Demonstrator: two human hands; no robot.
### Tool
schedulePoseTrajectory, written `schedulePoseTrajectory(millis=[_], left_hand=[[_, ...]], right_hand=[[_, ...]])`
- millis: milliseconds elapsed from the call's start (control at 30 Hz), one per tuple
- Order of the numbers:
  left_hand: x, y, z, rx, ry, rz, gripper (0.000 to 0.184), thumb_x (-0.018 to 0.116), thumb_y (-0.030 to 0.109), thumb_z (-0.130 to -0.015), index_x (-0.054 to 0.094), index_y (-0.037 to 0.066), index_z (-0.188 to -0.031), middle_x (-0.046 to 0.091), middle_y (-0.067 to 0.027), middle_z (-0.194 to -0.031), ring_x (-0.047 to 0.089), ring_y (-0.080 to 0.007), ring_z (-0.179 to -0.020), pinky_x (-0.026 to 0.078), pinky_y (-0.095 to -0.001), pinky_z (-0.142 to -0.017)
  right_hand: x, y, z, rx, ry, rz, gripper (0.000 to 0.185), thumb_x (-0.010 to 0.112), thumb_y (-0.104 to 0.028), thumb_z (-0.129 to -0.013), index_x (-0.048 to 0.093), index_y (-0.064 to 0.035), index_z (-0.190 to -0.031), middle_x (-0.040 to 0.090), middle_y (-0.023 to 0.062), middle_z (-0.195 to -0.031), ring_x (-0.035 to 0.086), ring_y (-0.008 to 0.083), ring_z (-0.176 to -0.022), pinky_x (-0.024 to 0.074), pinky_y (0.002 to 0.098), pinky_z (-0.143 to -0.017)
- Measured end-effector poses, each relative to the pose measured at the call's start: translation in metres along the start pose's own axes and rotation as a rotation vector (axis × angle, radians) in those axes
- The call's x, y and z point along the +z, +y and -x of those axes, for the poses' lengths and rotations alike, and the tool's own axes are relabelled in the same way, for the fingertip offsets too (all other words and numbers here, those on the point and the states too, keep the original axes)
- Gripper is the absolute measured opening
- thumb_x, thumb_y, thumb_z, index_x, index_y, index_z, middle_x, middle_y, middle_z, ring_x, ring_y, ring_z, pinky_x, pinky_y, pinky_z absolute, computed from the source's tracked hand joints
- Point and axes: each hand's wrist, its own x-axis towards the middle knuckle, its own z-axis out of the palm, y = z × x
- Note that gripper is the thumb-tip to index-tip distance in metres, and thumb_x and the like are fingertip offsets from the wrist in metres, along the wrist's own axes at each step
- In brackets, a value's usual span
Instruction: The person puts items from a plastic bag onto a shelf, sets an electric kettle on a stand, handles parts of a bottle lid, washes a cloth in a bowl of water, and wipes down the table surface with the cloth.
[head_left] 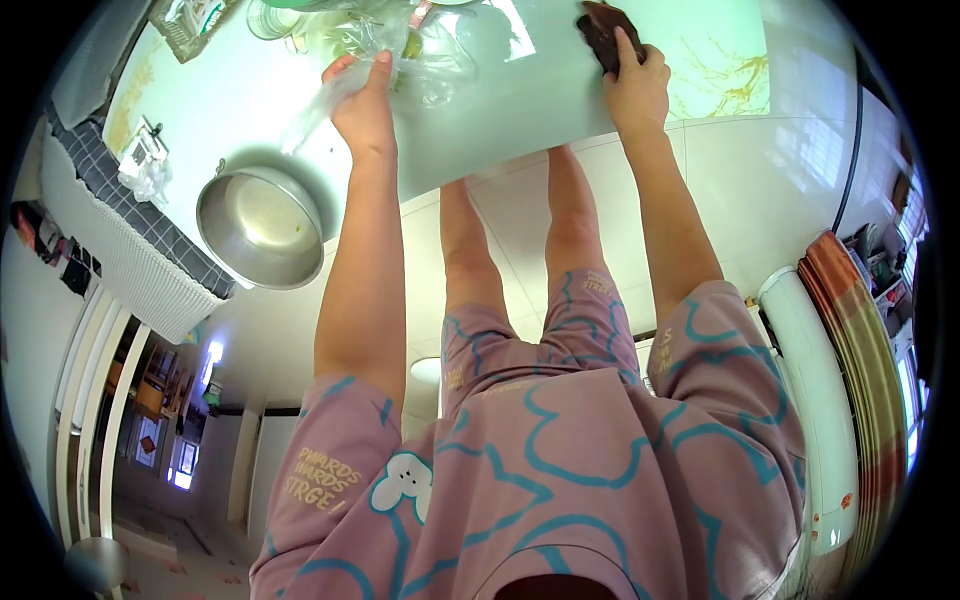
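My left hand (365,105) is closed on a clear plastic bag (435,80), pinching it between thumb and fingers over the glossy table (490,130). Something green (411,45) shows in or behind the bag; the plastic blurs what it is. On the right, my right hand (638,90) grips a dark brown object (603,38) at the tabletop, its index finger stretched along it. Whether that is a folded cloth or a wallet I cannot tell.
A metal pot (207,225) stands at the table's left near edge. Farther back are a printed packet (190,28) and a glass jar (270,20). A small white item in clear plastic (147,165) lies at the far left, beside a checked cover (170,235).
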Motion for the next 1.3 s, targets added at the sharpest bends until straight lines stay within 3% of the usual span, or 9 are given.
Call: schedulePoseTrajectory(millis=[67, 167, 333, 600, 733, 933, 1000, 1067, 1300], left_hand=[[-0.001, 0.006, -0.009, -0.201, 0.005, 0.034, 0.035, 0.079, 0.015, -0.079, 0.056, 0.004, -0.103, 0.060, -0.0066, -0.092, 0.056, -0.0144, -0.085, 0.047, -0.0288, -0.078], [-0.011, 0.010, -0.009, -0.139, 0.018, 0.183, 0.019, 0.070, 0.006, -0.079, 0.052, 0.002, -0.083, 0.051, -0.0006, -0.070, 0.047, -0.0114, -0.065, 0.039, -0.0269, -0.061], [-0.067, 0.057, 0.043, -0.201, 0.038, 0.289, 0.019, 0.066, 0.003, -0.079, 0.048, 0.007, -0.074, 0.044, 0.0026, -0.071, 0.042, -0.0086, -0.066, 0.038, -0.0256, -0.064], [-0.181, 0.099, 0.132, -0.380, 0.083, 0.420, 0.021, 0.060, -0.005, -0.082, 0.045, 0.010, -0.079, 0.047, 0.0015, -0.078, 0.046, -0.0071, -0.074, 0.040, -0.0255, -0.068], [-0.209, 0.097, 0.147, -0.451, 0.101, 0.377, 0.020, 0.058, -0.006, -0.083, 0.045, 0.009, -0.082, 0.050, -0.0001, -0.080, 0.048, -0.0086, -0.076, 0.042, -0.0255, -0.071], [-0.253, 0.084, 0.148, -0.491, 0.063, 0.421, 0.019, 0.059, -0.004, -0.085, 0.046, 0.010, -0.085, 0.053, -0.0002, -0.083, 0.052, -0.0087, -0.077, 0.044, -0.0263, -0.073], [-0.264, 0.082, 0.144, -0.500, 0.056, 0.432, 0.019, 0.059, -0.004, -0.086, 0.046, 0.010, -0.085, 0.054, -0.0001, -0.083, 0.052, -0.0087, -0.077, 0.044, -0.0262, -0.073], [-0.269, 0.084, 0.139, -0.528, 0.033, 0.457, 0.019, 0.059, -0.004, -0.086, 0.047, 0.010, -0.085, 0.054, 0.0001, -0.083, 0.052, -0.0083, -0.077, 0.044, -0.0259, -0.073], [-0.278, 0.081, 0.131, -0.555, -0.003, 0.439, 0.019, 0.059, -0.004, -0.086, 0.047, 0.009, -0.084, 0.053, 0.0007, -0.081, 0.051, -0.0074, -0.075, 0.043, -0.0252, -0.072]], right_hand=[[0.003, 0.000, -0.005, 0.057, -0.007, -0.012, 0.066, 0.065, -0.020, -0.084, 0.041, -0.0326, -0.144, 0.043, 0.0124, -0.137, 0.047, 0.0314, -0.120, 0.0511, 0.0406, -0.093], [0.006, -0.011, -0.009, 0.157, -0.036, -0.006, 0.067, 0.064, -0.020, -0.084, 0.039, -0.0292, -0.146, 0.044, 0.0139, -0.135, 0.051, 0.0340, -0.115, 0.0525, 0.0427, -0.089], [0.021, -0.056, 0.022, 0.041, -0.056, 0.004, 0.072, 0.062, -0.019, -0.084, 0.031, -0.0248, -0.149, 0.047, 0.0154, -0.126, 0.055, 0.0387, -0.106, 0.0541, 0.0475, -0.083], [0.061, -0.201, 0.107, -0.192, -0.368, -0.165, 0.058, 0.051, -0.008, -0.089, 0.032, -0.0099, -0.144, 0.044, 0.0184, -0.123, 0.053, 0.0394, -0.108, 0.0532, 0.0453, -0.085], [0.058, -0.231, 0.110, -0.382, -0.488, -0.253, 0.047, 0.056, -0.009, -0.085, 0.045, -0.0150, -0.130, 0.048, 0.0126, -0.119, 0.054, 0.0362, -0.108, 0.0524, 0.0457, -0.085], [0.026, -0.109, 0.056, -0.116, 0.195, -0.281, 0.047, 0.064, -0.016, -0.078, 0.056, -0.0214, -0.124, 0.059, 0.0083, -0.113, 0.058, 0.0286, -0.104, 0.0509, 0.0438, -0.082], [0.020, -0.054, 0.028, 0.124, 0.060, 0.253, 0.053, 0.059, -0.036, -0.087, 0.049, -0.0203, -0.137, 0.057, 0.0119, -0.117, 0.054, 0.0335, -0.108, 0.0482, 0.0468, -0.084], [0.034, -0.046, 0.017, 0.375, 0.022, -0.001, 0.066, 0.054, -0.050, -0.090, 0.040, -0.0165, -0.145, 0.044, 0.0208, -0.129, 0.042, 0.0394, -0.120, 0.0458, 0.0495, -0.094], [0.075, -0.207, 0.064, 0.036, 0.057, -0.035, 0.063, 0.059, -0.027, -0.088, 0.039, -0.0035, -0.143, 0.049, 0.0196, -0.119, 0.049, 0.0372, -0.112, 0.0507, 0.0478, -0.084]])
